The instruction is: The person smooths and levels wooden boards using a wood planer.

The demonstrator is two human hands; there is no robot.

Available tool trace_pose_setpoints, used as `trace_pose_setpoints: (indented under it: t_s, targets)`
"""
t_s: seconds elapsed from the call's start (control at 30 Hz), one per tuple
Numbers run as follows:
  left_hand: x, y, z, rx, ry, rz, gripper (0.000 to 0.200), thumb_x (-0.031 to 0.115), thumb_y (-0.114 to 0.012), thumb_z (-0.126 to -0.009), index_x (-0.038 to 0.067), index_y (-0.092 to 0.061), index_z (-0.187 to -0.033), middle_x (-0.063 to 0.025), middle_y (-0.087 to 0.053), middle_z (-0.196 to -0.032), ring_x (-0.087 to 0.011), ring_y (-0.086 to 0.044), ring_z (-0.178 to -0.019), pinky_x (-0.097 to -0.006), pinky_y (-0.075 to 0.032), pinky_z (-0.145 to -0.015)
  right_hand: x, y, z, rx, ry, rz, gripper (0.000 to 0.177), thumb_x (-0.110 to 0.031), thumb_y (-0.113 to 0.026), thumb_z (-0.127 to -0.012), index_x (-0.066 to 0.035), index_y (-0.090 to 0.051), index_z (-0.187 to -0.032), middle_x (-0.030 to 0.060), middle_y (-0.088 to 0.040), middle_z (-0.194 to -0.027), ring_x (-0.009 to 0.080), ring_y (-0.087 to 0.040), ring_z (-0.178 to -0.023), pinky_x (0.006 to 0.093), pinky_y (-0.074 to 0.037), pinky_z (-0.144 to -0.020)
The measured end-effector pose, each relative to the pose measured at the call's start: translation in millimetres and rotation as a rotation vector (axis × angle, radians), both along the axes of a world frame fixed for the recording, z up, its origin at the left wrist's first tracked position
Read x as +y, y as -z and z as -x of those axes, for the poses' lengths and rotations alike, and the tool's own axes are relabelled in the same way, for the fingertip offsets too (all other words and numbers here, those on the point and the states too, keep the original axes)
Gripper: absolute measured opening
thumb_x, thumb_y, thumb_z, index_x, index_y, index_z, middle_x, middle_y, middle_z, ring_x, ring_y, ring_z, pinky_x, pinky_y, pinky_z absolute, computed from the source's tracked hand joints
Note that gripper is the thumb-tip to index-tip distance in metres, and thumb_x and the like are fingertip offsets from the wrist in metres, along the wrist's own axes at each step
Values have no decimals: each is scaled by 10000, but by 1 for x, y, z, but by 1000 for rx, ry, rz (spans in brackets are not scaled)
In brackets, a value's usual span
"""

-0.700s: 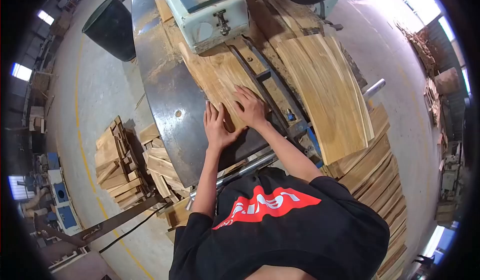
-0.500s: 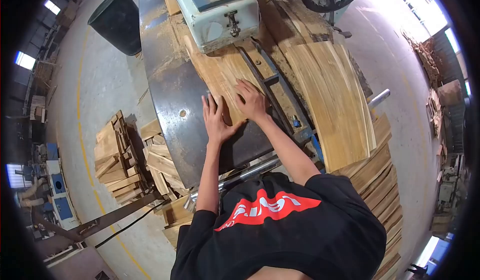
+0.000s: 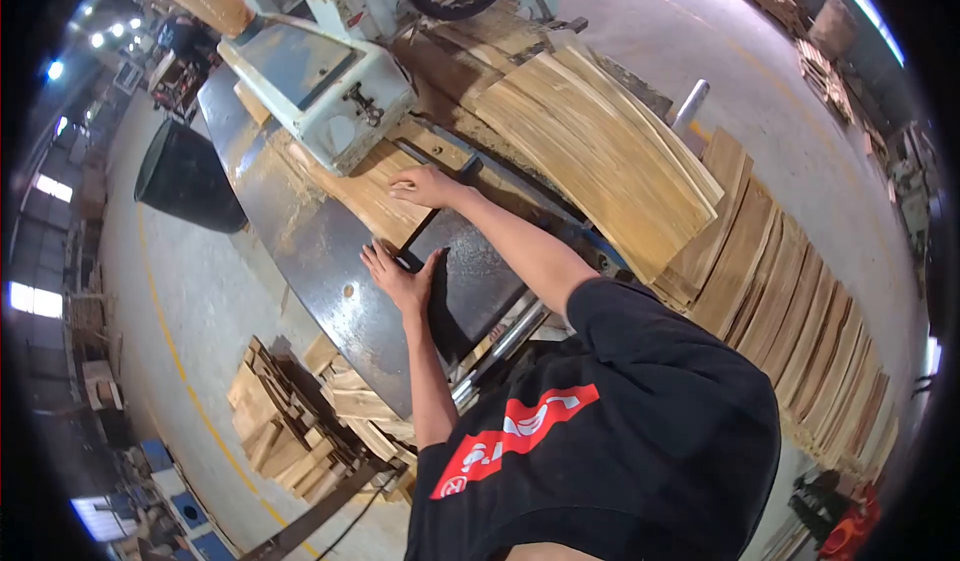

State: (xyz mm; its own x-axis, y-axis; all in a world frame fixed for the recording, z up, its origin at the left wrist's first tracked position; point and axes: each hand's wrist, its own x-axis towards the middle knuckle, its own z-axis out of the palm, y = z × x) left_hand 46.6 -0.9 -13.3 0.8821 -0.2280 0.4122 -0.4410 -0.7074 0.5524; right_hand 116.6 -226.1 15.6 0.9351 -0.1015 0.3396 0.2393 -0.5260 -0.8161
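Note:
A wooden board (image 3: 368, 193) lies flat on the dark steel machine table (image 3: 300, 251), its far end under the pale green machine housing (image 3: 320, 91). My right hand (image 3: 425, 187) presses flat on top of the board near its near end, fingers spread. My left hand (image 3: 398, 276) rests on the steel table at the board's near corner, fingers apart and touching the board's end. Neither hand grips anything.
A fanned stack of thin wood boards (image 3: 600, 151) lies to the right of the fence rail, with more stacked boards (image 3: 790, 301) lower right. Offcut piles (image 3: 300, 421) sit on the floor at left. A dark bin (image 3: 185, 176) stands beyond the table.
The board has slid farther under the housing. My right hand went forward with it; my left hand now sits at its near end. The view has tilted.

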Motion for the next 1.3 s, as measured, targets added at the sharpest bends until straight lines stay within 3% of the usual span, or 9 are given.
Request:
trace_pose_setpoints:
  t_s: [0.13, 0.27, 0.33, 0.57, 0.73, 0.9, 1.03, 1.2, 1.3]
  targets:
    - [-1, 6, -3, 2, -22, 80, 1324, 639, -949, -652, -94, -360, -1583, -340, -338, -1652, -469, -255, -1583, -563, -248, -1268, -28, -34, 103, -234, 533, 251, 420, -293, -795, -896, -77, -732, -1250, 229, -672, -1370, 415, -567, -1374, 482, -469, -1148]
    - [-5, 2, 0, 35, -54, 3, 1259, 647, -904, -724, -106, -363, -1576, -334, -362, -1643, -454, -263, -1584, -547, -241, -1275, -72, -60, 207, 221, 878, 639, 750, -362, -824, -874, -191, -536, -1546, 285, -442, -1605, 521, -245, -1558, 666, -149, -1270]
    - [-7, 0, 0, 48, -76, -45, 1228, 653, -878, -758, -105, -364, -1576, -327, -371, -1641, -448, -265, -1585, -539, -236, -1278, -91, -60, 233, 528, 944, 765, 890, -447, -832, -874, -228, -424, -1635, 341, -306, -1656, 563, -202, -1557, 691, -185, -1247]
    - [-8, 8, -5, 25, -103, -106, 1117, 662, -798, -843, -80, -393, -1573, -303, -398, -1637, -419, -276, -1586, -521, -225, -1285, -106, -13, 235, 420, 791, 1070, 816, -310, -737, -949, -72, -373, -1639, 478, -428, -1500, 618, -440, -1410, 673, -353, -1179]
    - [-8, 7, -4, 20, -107, -72, 1098, 665, -794, -846, -76, -414, -1562, -302, -413, -1628, -416, -286, -1582, -520, -220, -1283, -95, -75, 244, 372, 566, 1244, 513, -85, -572, -995, 81, -466, -1469, 471, -628, -1197, 552, -679, -1104, 567, -566, -966]
    - [0, 13, -6, -83, -20, 201, 977, 470, -891, -834, -44, -458, -1543, -298, -461, -1592, -445, -429, -1492, -513, -327, -1239, -109, -221, 231, 482, 368, 710, 319, -188, -612, -1021, 53, -680, -1219, 299, -748, -973, 362, -753, -953, 493, -577, -895]
    - [1, -16, 53, 121, 70, 646, 974, 359, -930, -816, -14, -444, -1573, -240, -466, -1611, -377, -490, -1464, -467, -390, -1198, -128, -207, 215, 425, 297, 217, 362, -271, -680, -1006, 86, -723, -1048, 218, -756, -886, 290, -741, -887, 476, -550, -835]
    - [19, -39, 185, 448, 287, 956, 1190, 514, -915, -752, 54, -315, -1672, -160, -357, -1705, -310, -360, -1558, -509, -368, -1189, -66, -100, 199, 215, 131, -523, 558, -244, -688, -1034, 41, -539, -1489, 157, -699, -1344, 186, -671, -1128, 371, -522, -988]
    - [45, -40, 233, 303, 242, 530, 1339, 637, -951, -599, 91, -354, -1666, -232, -236, -1740, -448, -192, -1611, -615, -258, -1238, -19, -50, 189, 85, 17, -575, 642, -47, -626, -1043, -29, -387, -1639, 128, -529, -1604, 190, -535, -1413, 336, -427, -1156]
